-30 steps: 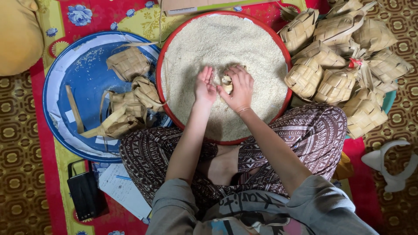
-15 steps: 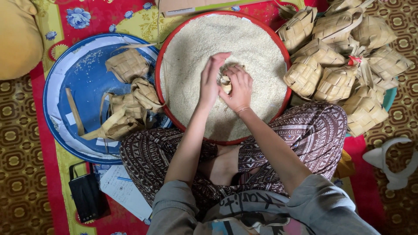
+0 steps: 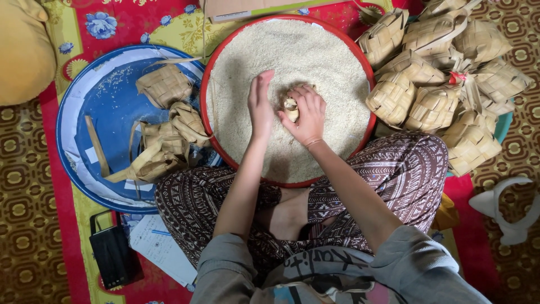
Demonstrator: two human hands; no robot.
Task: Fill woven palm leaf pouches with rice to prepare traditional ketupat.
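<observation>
At frame centre, the right hand (image 3: pixel 306 115) gripped a woven pouch (image 3: pixel 291 108) over the rice tray (image 3: pixel 360 56), the left hand (image 3: pixel 260 104) flat and released beside it.

Far side of the rice: the rice (image 3: pixel 292 50) past my hands lies open, so a hand can pass there.
Right side: a heap of woven pouches (image 3: pixel 444 84) blocks the way, touching the red tray rim (image 3: pixel 368 73).
Left side: the blue tray (image 3: pixel 84 118) has bare room at its far left; woven pouches (image 3: pixel 169 124) crowd its right.
Near side: my knees (image 3: pixel 394 169) close it off.
</observation>
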